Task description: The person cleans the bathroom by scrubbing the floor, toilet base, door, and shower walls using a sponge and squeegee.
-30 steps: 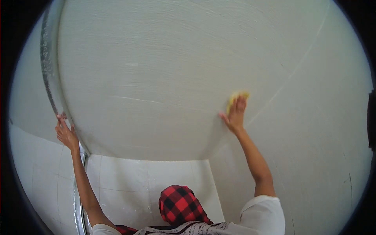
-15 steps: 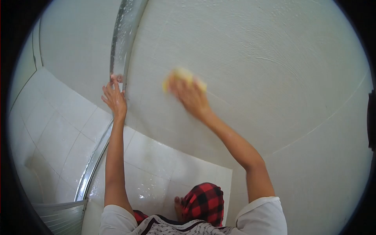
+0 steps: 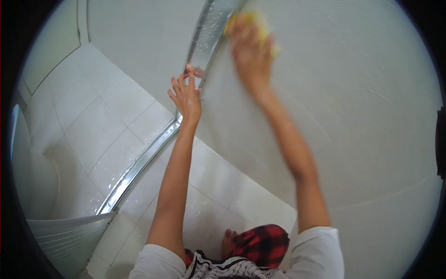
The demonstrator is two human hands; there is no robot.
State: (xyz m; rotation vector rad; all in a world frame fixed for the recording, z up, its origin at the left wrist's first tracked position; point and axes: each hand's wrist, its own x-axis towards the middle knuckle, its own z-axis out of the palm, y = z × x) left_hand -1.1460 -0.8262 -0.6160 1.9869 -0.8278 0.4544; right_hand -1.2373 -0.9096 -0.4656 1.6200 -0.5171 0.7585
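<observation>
My left hand [image 3: 187, 96] rests with spread fingers against the upright metal frame [image 3: 207, 44], which is dotted with water drops. My right hand [image 3: 251, 58], blurred by motion, presses a yellow cloth or sponge [image 3: 254, 19] to the pale wall [image 3: 325, 107], close to the right side of that frame. Yellow shows beyond its fingertips and beside the fingers. Faint wet streaks mark the wall.
A shiny metal floor track [image 3: 139, 163] runs across the wet white floor tiles [image 3: 93, 135]. At the lower left are a ribbed translucent panel [image 3: 74, 239] and a rounded white fixture [image 3: 39, 179]. A bare foot [image 3: 227, 242] shows below.
The view has swung left, bringing more floor into sight. My right hand has swept the yellow piece leftward and up along the wall to near the frame. My left hand stays at the frame.
</observation>
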